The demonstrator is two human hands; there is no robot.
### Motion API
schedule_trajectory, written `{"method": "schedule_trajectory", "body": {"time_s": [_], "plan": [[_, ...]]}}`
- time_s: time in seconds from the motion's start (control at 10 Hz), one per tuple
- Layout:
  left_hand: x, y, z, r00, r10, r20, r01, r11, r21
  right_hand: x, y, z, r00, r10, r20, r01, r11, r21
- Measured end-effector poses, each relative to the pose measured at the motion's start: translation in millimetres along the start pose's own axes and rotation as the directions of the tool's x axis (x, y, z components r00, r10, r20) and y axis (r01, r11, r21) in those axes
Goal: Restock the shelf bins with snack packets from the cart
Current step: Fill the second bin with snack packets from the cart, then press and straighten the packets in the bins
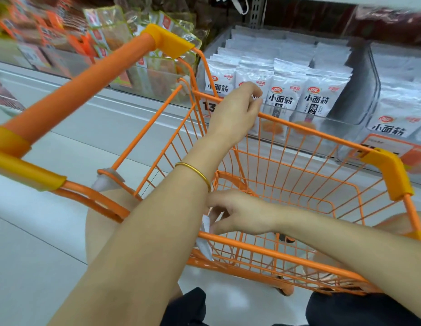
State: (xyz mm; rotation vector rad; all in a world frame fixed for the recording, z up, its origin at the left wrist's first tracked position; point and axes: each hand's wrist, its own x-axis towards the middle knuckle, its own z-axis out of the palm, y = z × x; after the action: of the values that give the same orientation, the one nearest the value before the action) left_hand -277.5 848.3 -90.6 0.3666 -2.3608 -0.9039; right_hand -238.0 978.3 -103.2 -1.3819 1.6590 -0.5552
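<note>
**Hands apart over orange cart, white packet at near rim**

Orange wire shopping cart (pixel 310 131) with yellow plastic corner caps, filling centre of frame. Smooth orange tube handle (pixel 75 88) running up the left side.

Lower centre: right hand (pixel 240 214) in from the right, pinching thin white snack packet (pixel 206 234) between thumb and fingertips. Packet edge-on, against the cart's near rim wire.

Upper centre: left hand (pixel 237 109), thin gold bangle (pixel 197 174) on the forearm. Fingers curled at the far rim, just in front of glossy white pouches with black characters (pixel 287 97). Cannot tell whether gripping anything.

Hands well apart, left forearm crossing above the right hand.

Pouches upright in tight rows inside clear hard-plastic shelf bin (pixel 360 90), right of upper centre. More of the same white pouches in neighbouring clear bin (pixel 375 67) at right edge.

Blurred orange-and-clear packets (pixel 110 36) heaped at upper left. Pale glossy floor (pixel 63 243) at lower left and through the wire mesh. Black fabric (pixel 188 307) at bottom edge.
</note>
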Motion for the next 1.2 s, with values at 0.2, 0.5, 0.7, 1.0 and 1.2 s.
{"method": "schedule_trajectory", "body": {"time_s": [0.2,0.5,0.7,1.0,1.2], "plan": [[0,6,-5,0.998,-0.037,0.047,0.045,0.985,-0.167,-9,-9,-9,0.999,0.026,-0.043,-0.019,0.988,0.154],[0,10,-7,0.992,-0.087,0.093,0.107,0.968,-0.228,4,13,7,0.997,-0.007,-0.082,0.017,0.992,0.129],[-1,19,-19,0.968,-0.132,0.212,0.173,0.967,-0.186,12,31,2,0.993,-0.078,-0.088,0.094,0.977,0.19],[-27,18,-64,0.644,-0.387,0.66,0.235,0.921,0.311,9,34,-16,0.969,-0.108,-0.224,0.203,0.862,0.464],[-33,23,-66,0.738,-0.335,0.585,0.451,0.891,-0.058,-9,41,-58,0.956,0.014,-0.293,0.193,0.721,0.665]]}}
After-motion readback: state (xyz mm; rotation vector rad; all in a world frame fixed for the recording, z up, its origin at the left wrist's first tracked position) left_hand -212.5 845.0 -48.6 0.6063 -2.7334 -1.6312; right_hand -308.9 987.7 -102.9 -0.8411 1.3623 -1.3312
